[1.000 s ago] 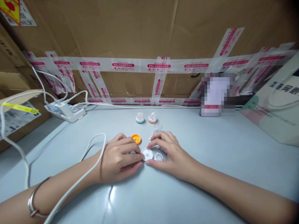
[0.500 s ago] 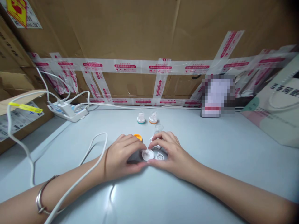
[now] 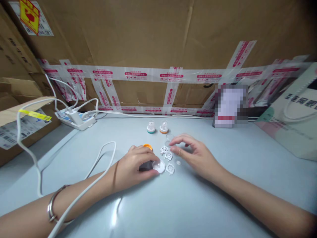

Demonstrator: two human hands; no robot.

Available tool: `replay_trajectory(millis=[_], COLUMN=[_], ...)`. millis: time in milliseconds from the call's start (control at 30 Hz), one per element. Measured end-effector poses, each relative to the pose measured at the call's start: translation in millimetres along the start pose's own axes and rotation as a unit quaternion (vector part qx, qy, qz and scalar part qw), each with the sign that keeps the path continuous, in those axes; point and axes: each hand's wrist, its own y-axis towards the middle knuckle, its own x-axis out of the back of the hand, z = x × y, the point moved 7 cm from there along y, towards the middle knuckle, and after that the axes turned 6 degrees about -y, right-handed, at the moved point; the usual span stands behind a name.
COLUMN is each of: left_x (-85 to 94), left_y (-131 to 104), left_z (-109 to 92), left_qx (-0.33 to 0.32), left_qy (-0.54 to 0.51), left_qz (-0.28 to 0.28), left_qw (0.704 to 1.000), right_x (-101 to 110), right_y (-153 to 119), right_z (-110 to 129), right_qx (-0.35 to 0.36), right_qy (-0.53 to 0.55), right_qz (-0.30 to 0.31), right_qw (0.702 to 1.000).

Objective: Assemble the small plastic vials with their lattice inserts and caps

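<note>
A: And the right hand (image 3: 198, 155) has come off the white disc (image 3: 160, 167)! Half a second ago both were on it; now the left hand (image 3: 133, 167) pinches it alone, between thumb and finger, low over the surface (image 3: 188, 205).

B: So one hand steadies while the other is free. Right fingertips parted, beside the clear round piece (image 3: 169, 136); touching or not, I can't tell.

A: The count?

B: One white disc, three spoked pieces (image 3: 170, 169), one small whitish round (image 3: 178, 162), one orange cap (image 3: 148, 146) half behind the left hand. Two domed units at the back: one teal-based (image 3: 151, 127), one orange-based (image 3: 163, 127).

A: Clear pieces?

B: One or two; the outlines overlap.
</note>
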Motion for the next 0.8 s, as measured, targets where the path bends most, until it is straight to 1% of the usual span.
replay_trajectory(millis=[33,67,100,167,267,433,500,533,600,700,767,800], left_x=[-0.3,-0.6,-1.0,-2.0,-2.3,-2.3,-2.2,-2.0,-1.9,-1.9,-2.0,-1.9], left_y=[-0.1,-0.1,0.0,0.2,0.7,0.8,0.4,0.1,-0.5,-1.3,-1.8,-2.0], left_z=[-0.3,-0.5,-0.6,-0.9,-0.7,-1.0,-1.3,-1.5,-1.6,-0.7,0.1,0.4], left_qx=[0.001,0.001,0.001,-0.003,-0.001,0.012,0.013,0.012,0.007,0.001,0.000,0.000], left_qy=[0.001,0.003,0.004,0.006,0.012,0.021,0.026,0.028,0.032,0.032,0.029,0.027], left_qz=[-0.001,-0.002,-0.002,-0.001,-0.002,0.007,0.009,0.008,0.007,0.006,0.005,0.005], left_qw=[1.000,1.000,1.000,1.000,1.000,1.000,1.000,0.999,0.999,0.999,1.000,1.000], right_x=[7.5,12.8,14.2,12.5,8.5,-3.2,-5.7,-6.3,-6.8,-7.7,-9.3,-9.6], right_y=[1.7,2.9,3.1,0.6,-3.4,-5.8,-6.4,-6.9,-9.1,-13.4,-14.7,-14.6], right_z=[-1.7,-3.4,-5.2,-10.2,-15.6,-18.2,-15.3,-12.1,-3.4,6.4,8.8,10.2], right_qx=[-0.010,-0.016,-0.016,-0.014,-0.007,-0.013,0.007,0.030,0.101,0.200,0.233,0.241], right_qy=[-0.022,-0.052,-0.080,-0.113,-0.130,-0.109,-0.103,-0.105,-0.129,-0.215,-0.276,-0.294], right_qz=[0.004,0.022,0.063,0.143,0.182,0.193,0.199,0.202,0.205,0.189,0.166,0.147], right_qw=[1.000,0.998,0.995,0.983,0.975,0.975,0.975,0.973,0.965,0.937,0.918,0.913])
